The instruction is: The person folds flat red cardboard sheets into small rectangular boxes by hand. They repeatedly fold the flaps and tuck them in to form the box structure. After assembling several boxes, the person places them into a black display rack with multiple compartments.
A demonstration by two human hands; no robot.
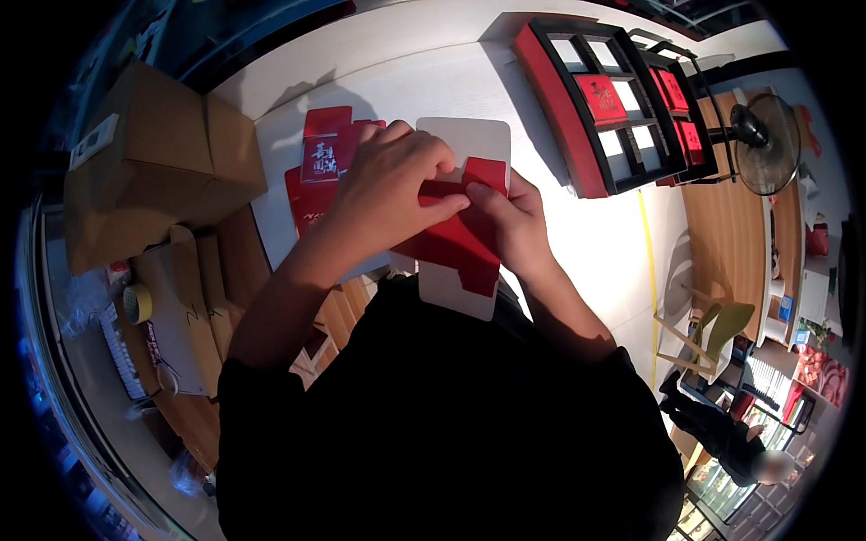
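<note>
Between both hands (451, 194), flat red-and-white carton (462, 230)

Black top, sleeves pushed up, forearms bare.

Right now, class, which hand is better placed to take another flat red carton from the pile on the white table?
The left hand, probably. The pile of flat red cartons lies just beside it on the person's left, while the right hand sits on the far side of the red-and-white folded carton both hold.
</note>
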